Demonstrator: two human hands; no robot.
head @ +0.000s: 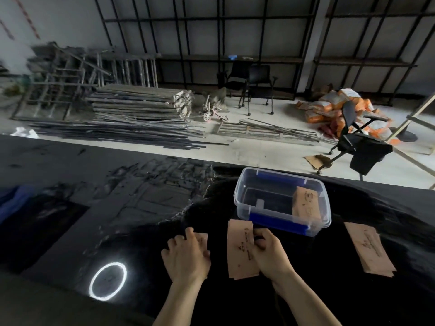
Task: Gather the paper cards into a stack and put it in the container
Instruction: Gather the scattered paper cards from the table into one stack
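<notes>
On the glossy black counter (pixel 306 290), just in front of the clear plastic container (pixel 282 201), the right hand (pixel 270 252) pinches a tan card stack (pixel 240 250). The left hand (pixel 186 255) lies flat over another card (pixel 203 238) beside it. One card (pixel 306 203) leans inside the container; more cards (pixel 368 248) lie right of it.

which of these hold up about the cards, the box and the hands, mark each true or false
1. The clear container has a card inside. True.
2. The right hand rests on a card on the table. True.
3. The left hand is inside the container. False: it lies on the table, over a card.
4. No card lies right of the container. False: a card stack lies there.
5. A lid covers the container. False: it is open.
</notes>
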